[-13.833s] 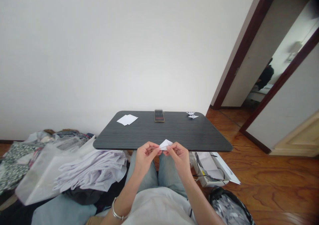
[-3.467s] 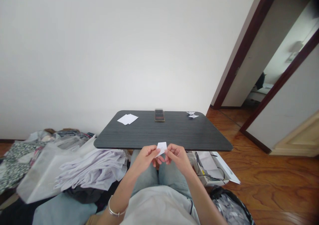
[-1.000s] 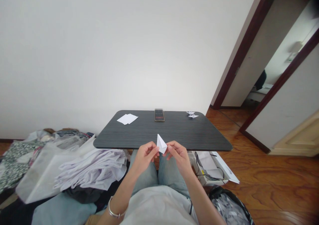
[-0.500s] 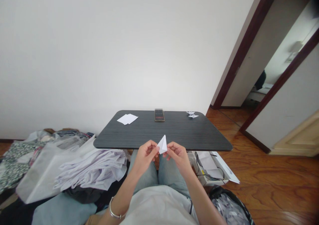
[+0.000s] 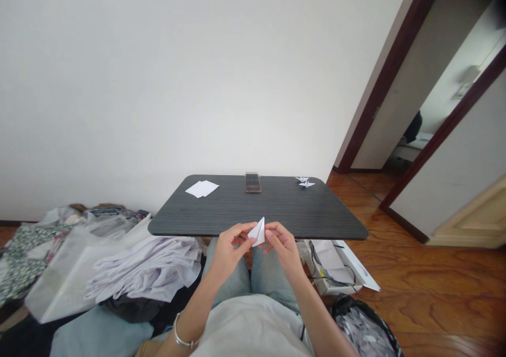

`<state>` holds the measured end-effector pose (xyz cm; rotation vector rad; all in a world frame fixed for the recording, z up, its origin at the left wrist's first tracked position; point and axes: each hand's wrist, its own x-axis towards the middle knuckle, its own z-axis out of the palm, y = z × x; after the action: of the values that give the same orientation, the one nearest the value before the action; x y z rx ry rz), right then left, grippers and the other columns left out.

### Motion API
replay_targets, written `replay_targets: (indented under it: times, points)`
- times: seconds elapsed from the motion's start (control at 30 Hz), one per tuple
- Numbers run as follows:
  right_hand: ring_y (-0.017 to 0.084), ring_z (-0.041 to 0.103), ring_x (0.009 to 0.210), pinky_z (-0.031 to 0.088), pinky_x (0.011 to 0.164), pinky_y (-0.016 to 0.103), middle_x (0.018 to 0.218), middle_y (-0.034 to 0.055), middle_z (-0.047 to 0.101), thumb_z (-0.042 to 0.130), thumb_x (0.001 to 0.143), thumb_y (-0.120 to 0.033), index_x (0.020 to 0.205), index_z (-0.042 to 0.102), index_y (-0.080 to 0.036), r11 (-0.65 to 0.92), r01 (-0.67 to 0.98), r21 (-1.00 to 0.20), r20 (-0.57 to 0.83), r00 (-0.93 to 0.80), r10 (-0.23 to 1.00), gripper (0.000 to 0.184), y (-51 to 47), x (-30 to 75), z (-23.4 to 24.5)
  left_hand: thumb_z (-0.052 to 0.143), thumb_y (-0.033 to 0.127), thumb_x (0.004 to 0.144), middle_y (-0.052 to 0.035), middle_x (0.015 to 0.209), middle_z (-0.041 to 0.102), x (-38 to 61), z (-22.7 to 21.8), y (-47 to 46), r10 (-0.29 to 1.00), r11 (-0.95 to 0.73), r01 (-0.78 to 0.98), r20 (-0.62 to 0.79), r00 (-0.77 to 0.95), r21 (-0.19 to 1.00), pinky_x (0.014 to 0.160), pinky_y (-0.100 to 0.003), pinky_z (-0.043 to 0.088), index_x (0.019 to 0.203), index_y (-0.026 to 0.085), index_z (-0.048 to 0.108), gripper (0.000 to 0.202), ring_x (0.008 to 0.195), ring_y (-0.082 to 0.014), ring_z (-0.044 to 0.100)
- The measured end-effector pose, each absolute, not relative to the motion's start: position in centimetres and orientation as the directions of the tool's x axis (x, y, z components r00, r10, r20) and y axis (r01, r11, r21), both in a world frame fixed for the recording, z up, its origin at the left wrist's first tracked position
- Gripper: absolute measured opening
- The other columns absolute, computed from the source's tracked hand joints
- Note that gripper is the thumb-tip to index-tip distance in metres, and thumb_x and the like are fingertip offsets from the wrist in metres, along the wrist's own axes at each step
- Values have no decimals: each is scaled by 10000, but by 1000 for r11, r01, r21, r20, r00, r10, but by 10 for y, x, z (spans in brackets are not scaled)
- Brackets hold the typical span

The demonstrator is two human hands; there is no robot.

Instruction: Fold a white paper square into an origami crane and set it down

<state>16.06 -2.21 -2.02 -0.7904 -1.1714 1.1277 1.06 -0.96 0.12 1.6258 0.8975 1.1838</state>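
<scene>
A small white sheet of folded paper (image 5: 258, 232), pointed at the top and with a crease down its face, is held up just off the table's near edge. My left hand (image 5: 234, 243) pinches its left side between thumb and fingers. At its right edge, my right hand (image 5: 281, 241) has curled fingers and thumb close together on the paper; the exact contact is hard to see. On the dark table (image 5: 221, 214), two white folded paper cranes (image 5: 306, 184) sit at the far right, and square white paper sheets (image 5: 202, 189) lie at the far left.
A phone (image 5: 253, 183) stands at the table's back middle, by the wall. Clothes (image 5: 146, 267) are piled to the left. Below on the right are a box with cables (image 5: 332, 267) and a black-lined bin of paper scraps (image 5: 363, 328). A doorway opens at right.
The folded paper has tilted a little and its tip has shifted slightly right and down. My right thumb and fingers have moved apart slightly at its edge. The table's contents have stayed put.
</scene>
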Motion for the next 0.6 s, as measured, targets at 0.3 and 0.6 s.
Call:
replay_targets:
  times: [0.3, 0.6]
  points:
    - [125, 593, 571, 477, 501, 220, 702, -17, 617, 690, 700, -230, 1069, 504, -198, 356, -160, -921, 360, 4, 933, 414, -22, 157, -26, 622, 217, 734, -26, 760, 588, 10, -8, -4, 898, -369, 25, 349, 268, 929, 507, -212, 469, 1021, 165, 679, 297, 604, -114, 527]
    - [152, 632, 610, 511, 566, 263, 710, 11, 663, 529, 836, -293, 1132, 566, -209, 393, -41, -919, 390, 70, 918, 309, -24, 157, -28, 616, 214, 738, -26, 742, 610, 11, -10, -4, 908, -398, 127, 370, 199, 908, 540, -226, 491, 989, 164, 688, 266, 611, -127, 562]
